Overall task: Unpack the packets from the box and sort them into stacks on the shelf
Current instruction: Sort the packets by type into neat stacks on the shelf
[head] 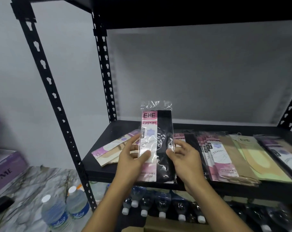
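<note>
We face the black shelf, where packets marked "ENE" lie in rows. Above its front edge we hold one clear packet upright, reading "ENE" and "STOCKING", with black fabric inside. Our left hand and right hand pinch its side edges.

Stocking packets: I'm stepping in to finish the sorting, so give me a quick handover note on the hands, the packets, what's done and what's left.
Left hand: holds the left edge of the black stocking packet, thumb on its front.
Right hand: holds its right edge; the packet is upright above the shelf.
Done: a fanned beige stack lies at shelf left; the black stack, pink-label stack, beige-and-green packets and purple stack lie to the right.
Left: place this black packet, probably on the black stack. How many packets are still in the box cannot be told.
</note>
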`<state>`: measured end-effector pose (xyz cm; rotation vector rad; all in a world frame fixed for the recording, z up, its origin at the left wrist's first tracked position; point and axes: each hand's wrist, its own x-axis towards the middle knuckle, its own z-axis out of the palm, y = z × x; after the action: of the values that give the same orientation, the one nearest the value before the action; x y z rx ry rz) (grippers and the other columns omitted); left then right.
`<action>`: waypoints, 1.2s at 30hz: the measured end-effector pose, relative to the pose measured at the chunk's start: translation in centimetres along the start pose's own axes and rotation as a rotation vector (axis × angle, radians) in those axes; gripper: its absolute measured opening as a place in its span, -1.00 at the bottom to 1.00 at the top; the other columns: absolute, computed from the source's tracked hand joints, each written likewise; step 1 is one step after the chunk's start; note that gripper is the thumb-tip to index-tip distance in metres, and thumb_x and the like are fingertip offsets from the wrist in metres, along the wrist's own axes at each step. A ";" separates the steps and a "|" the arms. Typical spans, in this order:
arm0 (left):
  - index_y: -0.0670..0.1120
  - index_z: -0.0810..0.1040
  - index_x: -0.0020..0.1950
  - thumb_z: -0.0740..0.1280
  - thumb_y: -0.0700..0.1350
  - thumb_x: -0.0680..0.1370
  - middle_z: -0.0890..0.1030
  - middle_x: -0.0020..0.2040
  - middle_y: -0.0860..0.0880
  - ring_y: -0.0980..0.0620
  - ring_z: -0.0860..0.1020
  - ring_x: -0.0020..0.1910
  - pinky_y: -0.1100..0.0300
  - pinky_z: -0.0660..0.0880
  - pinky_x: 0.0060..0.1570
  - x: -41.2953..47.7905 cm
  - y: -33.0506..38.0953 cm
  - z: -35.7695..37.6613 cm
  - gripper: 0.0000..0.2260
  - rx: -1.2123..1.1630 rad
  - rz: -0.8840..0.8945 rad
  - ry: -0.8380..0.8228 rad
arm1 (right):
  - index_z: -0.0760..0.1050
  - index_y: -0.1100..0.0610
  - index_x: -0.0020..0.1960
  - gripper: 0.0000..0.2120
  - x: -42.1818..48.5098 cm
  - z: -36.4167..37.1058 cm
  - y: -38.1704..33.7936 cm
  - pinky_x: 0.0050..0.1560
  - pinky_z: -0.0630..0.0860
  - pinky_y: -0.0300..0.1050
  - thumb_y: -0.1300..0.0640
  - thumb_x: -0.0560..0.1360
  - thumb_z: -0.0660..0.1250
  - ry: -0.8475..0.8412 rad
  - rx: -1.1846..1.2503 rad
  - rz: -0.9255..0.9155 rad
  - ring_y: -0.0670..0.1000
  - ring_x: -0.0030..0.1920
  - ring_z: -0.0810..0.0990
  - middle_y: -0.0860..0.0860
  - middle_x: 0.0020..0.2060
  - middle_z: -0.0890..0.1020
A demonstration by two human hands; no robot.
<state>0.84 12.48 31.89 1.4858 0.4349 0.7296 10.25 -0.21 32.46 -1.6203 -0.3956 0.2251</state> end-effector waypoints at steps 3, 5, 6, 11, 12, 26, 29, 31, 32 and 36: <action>0.13 0.48 0.31 0.40 -0.29 0.51 0.57 0.03 -0.03 0.00 0.66 -0.16 0.13 0.62 -0.28 1.1 0.4 2.6 -0.54 0.118 0.013 -0.032 | 0.49 -0.01 0.21 -0.65 0.7 -1.9 -0.2 -0.03 0.62 0.02 0.16 0.45 0.44 0.076 -0.104 -0.034 -0.04 -0.13 0.66 -0.06 -0.12 0.66; 0.09 0.46 0.33 0.41 -0.25 0.51 0.56 -0.05 0.07 0.08 0.63 -0.21 0.17 0.62 -0.26 1.9 0.4 4.5 -0.56 0.219 0.013 -0.055 | 0.51 0.04 0.19 -0.70 1.4 -3.5 -0.4 -0.16 0.56 -0.19 0.16 0.47 0.42 0.110 -0.193 -0.046 -0.12 -0.18 0.61 -0.12 -0.18 0.62; 0.08 0.46 0.33 0.41 -0.22 0.51 0.54 -0.09 0.13 0.17 0.59 -0.22 0.28 0.57 -0.29 2.2 0.3 5.4 -0.57 0.282 0.023 -0.064 | 0.53 0.07 0.16 -0.74 1.9 -4.3 -0.5 -0.22 0.49 -0.30 0.17 0.48 0.41 0.122 -0.234 -0.055 -0.16 -0.22 0.57 -0.14 -0.22 0.59; -0.01 0.47 0.26 0.41 -0.17 0.51 0.55 -0.17 0.18 0.30 0.49 -0.27 0.47 0.35 -0.40 3.6 -0.1 9.5 -0.66 0.475 0.037 -0.091 | 0.59 0.17 -0.12 -0.97 4.4 -6.9 -0.5 -0.44 0.31 -0.44 0.23 0.48 0.37 0.136 -0.475 -0.070 -0.10 -0.38 0.49 -0.11 -0.43 0.51; -0.05 0.48 0.26 0.41 -0.15 0.51 0.59 -0.13 0.12 0.26 0.50 -0.26 0.45 0.34 -0.36 3.8 -0.2 10.1 -0.67 0.514 0.038 -0.091 | 0.59 0.20 -0.12 -0.95 4.8 -7.2 -0.3 -0.39 0.36 -0.36 0.22 0.49 0.37 0.136 -0.523 -0.060 -0.03 -0.34 0.52 -0.05 -0.40 0.54; -0.20 0.55 0.20 0.36 -0.07 0.54 0.62 0.06 -0.12 0.03 0.51 -0.14 0.25 0.40 -0.17 4.3 -2.6 12.0 -0.70 0.868 0.014 -0.148 | 0.55 0.31 -0.06 -0.87 5.6 -6.9 1.4 -0.21 0.44 -0.14 0.22 0.53 0.31 0.080 -0.934 -0.011 0.13 -0.07 0.58 0.19 -0.03 0.60; -0.18 0.53 0.22 0.36 -0.04 0.55 0.61 0.06 -0.11 0.00 0.54 -0.09 0.24 0.40 -0.16 4.6 -2.6 11.9 -0.69 0.858 0.010 -0.159 | 0.56 0.31 -0.04 -0.85 5.6 -6.9 1.4 -0.22 0.43 -0.15 0.21 0.53 0.31 0.084 -0.941 -0.024 0.13 -0.06 0.57 0.19 -0.03 0.59; -0.17 0.52 0.23 0.36 -0.03 0.54 0.60 0.09 -0.10 0.02 0.53 -0.08 0.25 0.40 -0.15 4.7 -2.7 11.6 -0.68 0.838 0.019 -0.157 | 0.57 0.31 -0.04 -0.84 5.7 -7.0 1.5 -0.22 0.41 -0.17 0.20 0.53 0.31 0.096 -0.929 -0.030 0.14 -0.03 0.56 0.20 -0.03 0.59; -0.16 0.52 0.24 0.37 -0.03 0.53 0.59 0.11 -0.10 0.03 0.52 -0.07 0.26 0.40 -0.13 4.8 -2.7 11.4 -0.66 0.822 0.028 -0.155 | 0.57 0.31 -0.02 -0.83 5.8 -7.1 1.5 -0.19 0.42 -0.16 0.20 0.53 0.30 0.107 -0.919 -0.038 0.15 0.01 0.55 0.20 0.00 0.59; -0.10 0.50 0.28 0.40 -0.01 0.51 0.55 0.15 -0.06 0.05 0.51 0.03 0.25 0.40 -0.02 4.9 -2.6 9.9 -0.62 0.800 0.113 -0.122 | 0.52 0.26 0.19 -0.73 5.6 -6.9 1.6 0.16 0.39 -0.07 0.15 0.55 0.27 0.141 -0.890 -0.124 0.15 0.24 0.38 0.19 0.15 0.53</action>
<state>11.44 8.64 30.86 2.3060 0.5887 0.5667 18.18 -4.48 32.02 -2.4528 -0.5232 -0.1971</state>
